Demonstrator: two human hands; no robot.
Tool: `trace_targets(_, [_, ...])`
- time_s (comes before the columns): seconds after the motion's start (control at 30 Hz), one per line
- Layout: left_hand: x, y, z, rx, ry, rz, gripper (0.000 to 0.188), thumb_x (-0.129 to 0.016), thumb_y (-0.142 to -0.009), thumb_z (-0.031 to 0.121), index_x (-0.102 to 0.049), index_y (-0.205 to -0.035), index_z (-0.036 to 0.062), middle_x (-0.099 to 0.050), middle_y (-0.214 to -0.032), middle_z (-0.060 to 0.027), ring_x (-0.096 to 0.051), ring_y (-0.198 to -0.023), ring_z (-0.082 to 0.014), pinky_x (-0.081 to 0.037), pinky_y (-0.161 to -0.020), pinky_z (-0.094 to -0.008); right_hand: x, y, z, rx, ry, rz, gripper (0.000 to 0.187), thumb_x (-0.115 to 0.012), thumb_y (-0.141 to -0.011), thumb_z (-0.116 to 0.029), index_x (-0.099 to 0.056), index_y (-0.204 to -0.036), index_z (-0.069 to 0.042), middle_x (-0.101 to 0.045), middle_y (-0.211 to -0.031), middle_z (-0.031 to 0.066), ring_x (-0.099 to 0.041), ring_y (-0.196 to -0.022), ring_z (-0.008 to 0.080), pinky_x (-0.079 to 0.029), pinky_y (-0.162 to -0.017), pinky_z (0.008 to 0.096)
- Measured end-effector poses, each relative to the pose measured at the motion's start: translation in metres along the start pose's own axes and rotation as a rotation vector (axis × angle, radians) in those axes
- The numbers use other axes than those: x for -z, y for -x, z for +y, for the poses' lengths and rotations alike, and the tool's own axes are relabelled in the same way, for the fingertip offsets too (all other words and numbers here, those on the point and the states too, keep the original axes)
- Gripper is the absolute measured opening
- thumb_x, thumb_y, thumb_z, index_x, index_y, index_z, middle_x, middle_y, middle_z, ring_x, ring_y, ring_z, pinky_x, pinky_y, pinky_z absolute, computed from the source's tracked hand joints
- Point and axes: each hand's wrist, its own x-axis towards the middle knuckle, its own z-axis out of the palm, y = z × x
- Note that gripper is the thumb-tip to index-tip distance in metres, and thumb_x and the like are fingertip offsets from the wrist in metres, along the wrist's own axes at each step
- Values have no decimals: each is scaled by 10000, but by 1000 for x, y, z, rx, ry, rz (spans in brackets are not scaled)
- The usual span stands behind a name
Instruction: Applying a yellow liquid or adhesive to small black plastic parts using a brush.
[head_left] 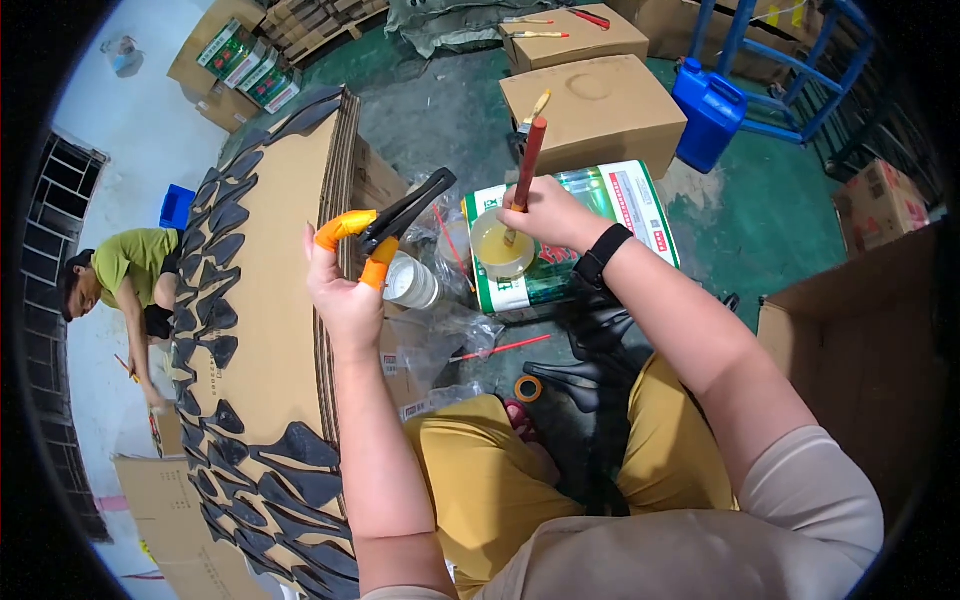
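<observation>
My left hand (350,305), with orange covers on its thumb and a finger, pinches a narrow black piece (408,212) with a slot along it. It is raised near the edge of the cardboard-topped stack. My right hand (555,212) is closed round the reddish-brown handle of a brush (530,165). The bristles are down in a clear cup (490,235) of yellowish liquid. That cup stands on a green and white tin (630,200) in front of me. Close to my left hand is a white plastic cup or stack of cups (411,281).
Many similar black pieces (300,450) lie on the cardboard stack (270,220) at left. Beyond it a person in a green shirt (135,265) bends over. Cardboard boxes (600,105), a blue jerrycan (709,115) and an orange tape roll (528,388) are around.
</observation>
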Motion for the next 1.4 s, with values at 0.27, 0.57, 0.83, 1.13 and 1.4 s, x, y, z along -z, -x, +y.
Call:
trace_targets(0.27, [-11,-3,-9,24,-11,-36,250,-711,-678,64,-640,-917,78,-651,-862,-14,-581,-904,-161,-126,-1113,-449,10,-6,-6,49,-16,67,181,-628,-726,-181,-623,-728,0,-626,-715,162,-616,-683,298,-480,-642,355])
trace_targets(0.57, [-24,-5,-9,63,23,-100,255,-696,-662,37,-639,-908,73,-645,-870,-26,-569,-940,-180,-142,-1113,-443,81,-1,-27,-182,-699,154,213,-546,-798,-188,-620,-700,-14,-519,-568,-2,-451,-468,66,-341,-443,223])
trace_targets(0.83, [-43,-7,-8,22,26,-150,254,-695,-663,36,-622,-903,71,-639,-869,-24,-580,-911,-187,-165,-1101,-467,91,4,-61,124,-933,185,224,-548,-863,-212,-626,-772,-23,-458,-535,-34,-386,-440,26,-262,-400,178])
trace_targets(1.13, [-48,-3,-12,27,51,-188,362,-667,-689,-66,-569,-1027,15,-587,-982,-46,-544,-943,-151,-402,-887,-280,82,12,-72,164,-897,121,222,-542,-879,-210,-619,-803,-16,-502,-588,-18,-401,-475,32,-273,-426,176])
trace_targets(1.4, [-53,-3,-8,167,257,-134,307,-689,-665,-26,-604,-956,20,-597,-949,-54,-518,-966,-168,-324,-972,-319,84,11,-66,147,-958,163,213,-546,-879,-211,-620,-801,-27,-503,-581,-22,-396,-473,28,-276,-421,180])
